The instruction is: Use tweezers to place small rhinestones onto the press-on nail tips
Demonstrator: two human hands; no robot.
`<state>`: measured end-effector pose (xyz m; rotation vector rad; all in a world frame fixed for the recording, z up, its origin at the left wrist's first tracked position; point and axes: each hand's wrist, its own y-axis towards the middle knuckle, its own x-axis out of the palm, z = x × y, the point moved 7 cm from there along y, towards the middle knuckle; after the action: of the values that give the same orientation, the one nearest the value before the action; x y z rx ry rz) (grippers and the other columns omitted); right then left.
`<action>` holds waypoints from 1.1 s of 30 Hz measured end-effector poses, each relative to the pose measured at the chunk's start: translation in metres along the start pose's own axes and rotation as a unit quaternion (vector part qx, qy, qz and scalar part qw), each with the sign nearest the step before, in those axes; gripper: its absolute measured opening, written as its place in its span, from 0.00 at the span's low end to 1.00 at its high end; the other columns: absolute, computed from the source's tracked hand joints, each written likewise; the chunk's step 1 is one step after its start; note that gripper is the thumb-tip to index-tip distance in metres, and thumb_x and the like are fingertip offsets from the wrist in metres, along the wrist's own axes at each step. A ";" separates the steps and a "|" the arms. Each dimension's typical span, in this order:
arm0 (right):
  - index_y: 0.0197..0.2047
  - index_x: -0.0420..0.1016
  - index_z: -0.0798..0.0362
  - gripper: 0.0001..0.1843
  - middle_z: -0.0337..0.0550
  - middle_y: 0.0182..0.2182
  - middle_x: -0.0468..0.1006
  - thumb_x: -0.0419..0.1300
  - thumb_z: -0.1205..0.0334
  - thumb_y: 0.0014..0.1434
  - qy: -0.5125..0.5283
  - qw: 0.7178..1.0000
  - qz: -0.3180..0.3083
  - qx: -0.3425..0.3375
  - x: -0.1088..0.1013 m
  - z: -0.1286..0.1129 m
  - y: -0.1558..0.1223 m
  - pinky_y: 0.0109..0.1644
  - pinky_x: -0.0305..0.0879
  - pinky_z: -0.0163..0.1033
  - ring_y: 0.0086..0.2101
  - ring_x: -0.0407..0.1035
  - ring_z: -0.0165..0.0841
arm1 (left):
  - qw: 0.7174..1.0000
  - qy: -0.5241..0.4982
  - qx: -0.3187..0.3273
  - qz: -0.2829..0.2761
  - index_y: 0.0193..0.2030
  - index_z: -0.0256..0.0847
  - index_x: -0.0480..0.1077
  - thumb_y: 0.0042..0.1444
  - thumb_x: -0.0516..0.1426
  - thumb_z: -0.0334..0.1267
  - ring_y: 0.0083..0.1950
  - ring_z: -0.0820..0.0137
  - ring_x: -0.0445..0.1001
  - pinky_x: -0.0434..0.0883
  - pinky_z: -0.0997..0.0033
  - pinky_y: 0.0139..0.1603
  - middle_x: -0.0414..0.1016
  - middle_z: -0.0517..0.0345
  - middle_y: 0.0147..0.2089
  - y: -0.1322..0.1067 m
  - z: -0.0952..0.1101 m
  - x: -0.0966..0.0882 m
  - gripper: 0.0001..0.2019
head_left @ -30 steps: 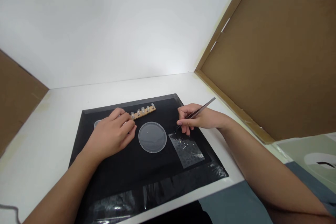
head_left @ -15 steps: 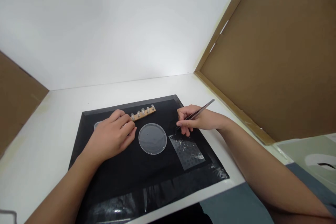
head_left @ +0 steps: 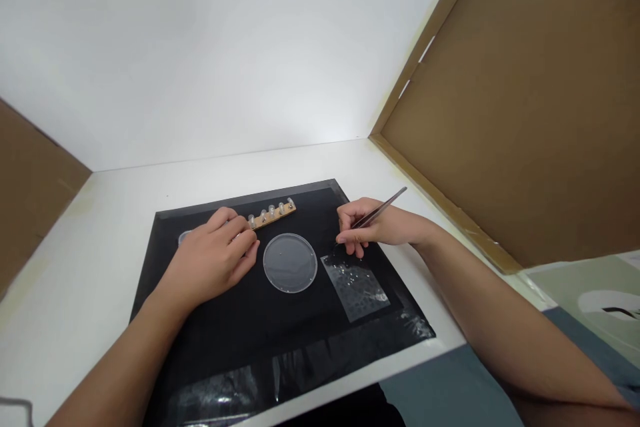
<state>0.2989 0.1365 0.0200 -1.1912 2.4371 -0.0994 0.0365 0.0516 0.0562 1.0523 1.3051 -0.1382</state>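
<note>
My right hand [head_left: 363,227] pinches metal tweezers [head_left: 383,207], tips down at the far edge of a clear sheet [head_left: 360,290] dotted with tiny shiny pieces. Whether the tips hold a piece is too small to see. My left hand [head_left: 217,257] lies palm down with fingers curled over the near end of a wooden strip [head_left: 275,215], which carries several small clear cylinders. What those fingers hold, if anything, is hidden. Between my hands is a round clear shallow dish [head_left: 290,263] with a few tiny specks near its rim.
A black mat [head_left: 240,340] lies under everything on the white table [head_left: 75,260]. The edge of another clear round item [head_left: 184,236] shows behind my left hand. Cardboard panels [head_left: 525,107] stand at right and left, with a white wall [head_left: 225,53] behind.
The view has shifted very slightly. My right hand and the tweezers stay at the sheet's far edge, and my left hand keeps its place.
</note>
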 end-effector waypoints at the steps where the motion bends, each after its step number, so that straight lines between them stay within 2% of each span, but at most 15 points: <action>1: 0.32 0.72 0.55 0.19 0.40 0.26 0.85 0.72 0.51 0.65 0.000 1.000 0.000 -0.001 0.000 0.000 0.000 0.25 0.68 0.29 0.24 0.81 0.29 | 1.000 0.000 -0.001 -0.001 0.38 0.40 0.74 0.70 0.58 0.34 0.46 0.59 0.71 0.76 0.59 0.41 0.78 0.52 0.40 0.000 0.000 0.000 0.07; 10: 0.31 0.73 0.55 0.20 0.41 0.26 0.85 0.73 0.51 0.64 0.005 1.000 0.021 -0.010 -0.001 -0.005 0.000 0.25 0.70 0.29 0.23 0.80 0.28 | 1.000 0.002 -0.004 0.002 0.38 0.40 0.74 0.71 0.58 0.34 0.46 0.59 0.71 0.75 0.60 0.42 0.78 0.52 0.40 0.000 0.000 0.000 0.08; 19: 0.31 0.72 0.55 0.19 0.42 0.26 0.86 0.73 0.54 0.64 0.034 0.990 0.113 -0.070 -0.019 -0.014 -0.006 0.22 0.70 0.28 0.21 0.80 0.29 | 1.000 -0.002 -0.004 0.004 0.38 0.39 0.74 0.71 0.57 0.34 0.46 0.59 0.71 0.76 0.59 0.41 0.78 0.52 0.40 0.001 -0.001 0.000 0.08; 27: 0.30 0.66 0.53 0.22 0.39 0.23 0.84 0.72 0.54 0.66 0.139 0.969 0.123 -0.161 -0.013 -0.030 0.004 0.18 0.66 0.26 0.17 0.75 0.26 | 1.000 -0.001 0.002 0.005 0.38 0.39 0.74 0.71 0.57 0.34 0.45 0.59 0.70 0.76 0.59 0.44 0.77 0.52 0.38 0.002 0.000 0.001 0.09; 33: 0.30 0.63 0.52 0.25 0.38 0.21 0.83 0.72 0.48 0.65 0.161 0.972 0.090 -0.148 -0.013 -0.045 0.023 0.15 0.63 0.25 0.15 0.73 0.25 | 1.000 0.010 0.003 0.012 0.36 0.40 0.74 0.71 0.56 0.34 0.45 0.59 0.71 0.76 0.59 0.45 0.76 0.52 0.37 0.004 -0.001 0.005 0.10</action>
<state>0.2715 0.1556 0.0598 -1.1390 2.9158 0.1408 0.0399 0.0566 0.0544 1.0773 1.3102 -0.1142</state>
